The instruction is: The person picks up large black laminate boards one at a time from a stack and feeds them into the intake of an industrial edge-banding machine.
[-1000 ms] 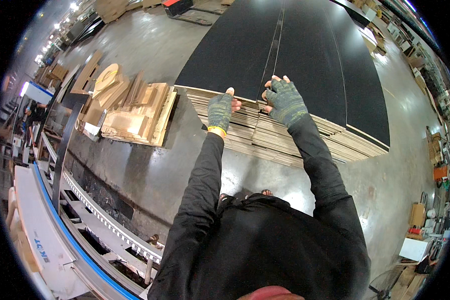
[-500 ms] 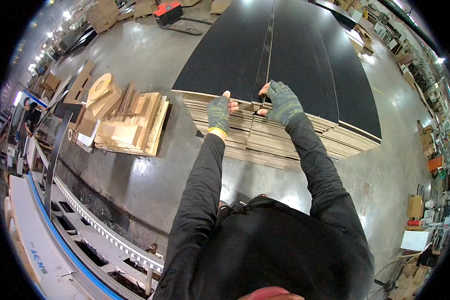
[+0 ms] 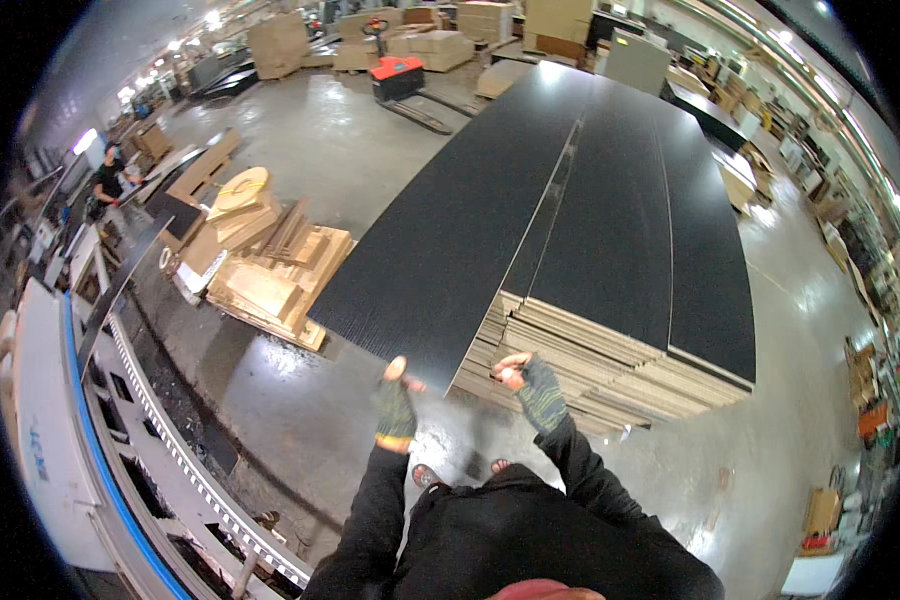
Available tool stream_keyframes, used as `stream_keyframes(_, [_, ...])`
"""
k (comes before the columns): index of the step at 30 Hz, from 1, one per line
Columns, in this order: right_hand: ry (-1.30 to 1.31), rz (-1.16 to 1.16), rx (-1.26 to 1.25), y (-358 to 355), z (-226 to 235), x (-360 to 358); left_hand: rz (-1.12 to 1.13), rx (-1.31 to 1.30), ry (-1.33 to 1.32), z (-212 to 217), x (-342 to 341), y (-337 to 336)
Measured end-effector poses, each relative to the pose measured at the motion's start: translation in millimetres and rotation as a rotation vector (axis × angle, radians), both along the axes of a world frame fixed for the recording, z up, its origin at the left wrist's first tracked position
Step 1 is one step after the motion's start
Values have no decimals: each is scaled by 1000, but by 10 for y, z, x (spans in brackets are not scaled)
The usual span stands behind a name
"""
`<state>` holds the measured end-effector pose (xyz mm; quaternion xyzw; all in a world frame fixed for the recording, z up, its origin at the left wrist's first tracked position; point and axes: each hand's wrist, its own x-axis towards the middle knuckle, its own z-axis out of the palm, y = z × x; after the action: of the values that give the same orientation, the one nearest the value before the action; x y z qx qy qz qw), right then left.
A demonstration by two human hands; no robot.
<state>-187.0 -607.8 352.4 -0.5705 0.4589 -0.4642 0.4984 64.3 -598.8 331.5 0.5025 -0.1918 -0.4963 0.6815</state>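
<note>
A long black panel (image 3: 448,255) lies on top of a stack, its near end sticking out toward me past the other boards. At that near edge my left hand (image 3: 395,400), in a grey-green fingerless glove with a yellow cuff, is closed on the panel, thumb on the top face. My right hand (image 3: 532,388), in a matching glove, is to the right of the panel's near corner, in front of the stack's layered board ends (image 3: 580,355). Its fingers are curled in, and no object shows in them. Two more black panels (image 3: 610,225) cover the stack's right part.
A pallet of wood offcuts (image 3: 270,285) stands left of the stack. Beyond it is a red pallet truck (image 3: 398,78). A machine with a toothed rail (image 3: 185,440) runs along my lower left. At the far left a person (image 3: 110,182) stands near a bench.
The left black panel has slid toward me and turned, baring board ends beneath. My left hand came back with it. My right hand has come off its edge, and the view has tilted up.
</note>
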Motion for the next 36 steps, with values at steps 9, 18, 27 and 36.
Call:
stream_keyframes(9, [-687,199,510,-568,-286,34,189,-60,51,-5,588,1869])
stream_keyframes(18, [-704,205,536,-64,-595,694,714,-524,137,-205,-83,3559])
stream_keyframes(27, [-795,511,890,1490,57,671,646,-406,152,247,-1304,3476])
stream_keyframes(36, [-781,735,902,2032,-220,626,1258,-307,317,779,-1068,5316])
